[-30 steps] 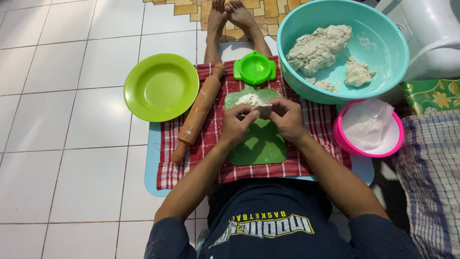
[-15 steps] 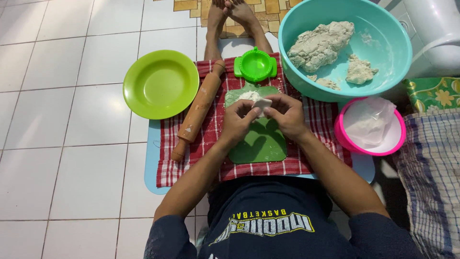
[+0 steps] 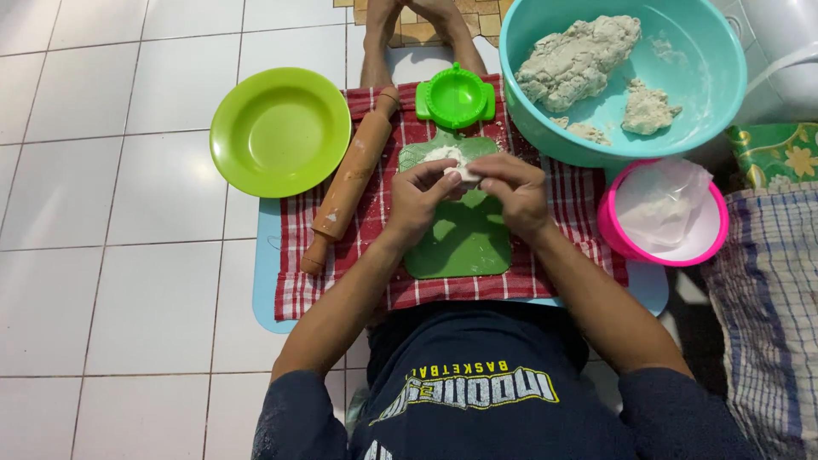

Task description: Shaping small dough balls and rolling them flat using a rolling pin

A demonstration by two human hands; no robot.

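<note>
Both hands meet over the far end of the green cutting board (image 3: 460,243), pinching one small lump of dough (image 3: 456,170) between them. The left hand (image 3: 419,198) has its grip clamped on the lump's near-left side; the right hand (image 3: 511,189) closes its grip on the right side, fingertips touching the dough. The lump sits just above the floured patch of the board, not resting flat on it.

The board lies on a red checked cloth (image 3: 341,281) over a pale blue mat (image 3: 264,290) on the tiled floor. A wooden rolling pin (image 3: 349,183) lies aslant just left of the board, a green dumpling press (image 3: 455,95) sits open beyond it, and an empty green plate (image 3: 279,132) is further left. To the right, a teal bowl (image 3: 707,94) holds the main mass of dough (image 3: 578,58) and smaller scraps; a pink bowl (image 3: 615,234) with a white bag in it stands nearer.

The step looks like shaping a portion by hand. Flattening it would call for setting it down on the flour and freeing a hand for the pin
</note>
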